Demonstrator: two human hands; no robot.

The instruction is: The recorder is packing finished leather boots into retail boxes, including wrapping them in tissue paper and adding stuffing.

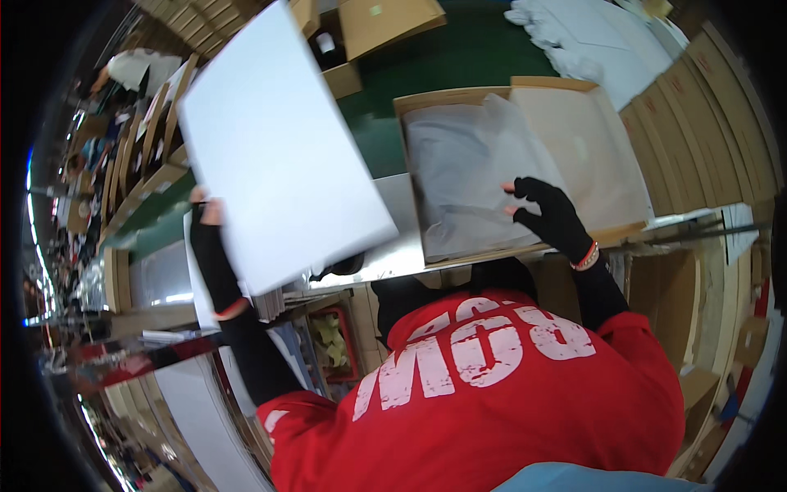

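In my left hand [210, 220], which wears a black fingerless glove, is the lower left edge of a large white sheet of card [279, 156]. The sheet is raised and tilted to the left of an open cardboard box [414, 176]. Whitish translucent tissue paper [467, 156] covers what lies in the box and spreads over its right side. Over the tissue is my right hand [551, 215], also gloved, with thumb and forefinger apart and nothing seen between them. Whether its fingertips touch the tissue, I cannot tell.
Flattened brown cartons [689, 123] stand in a row on the right. White wrapped material [598, 37] lies at the far right of the green table [467, 49]. Another open carton [389, 25] is at the back. Below the left counter edge is a red bin [336, 344].
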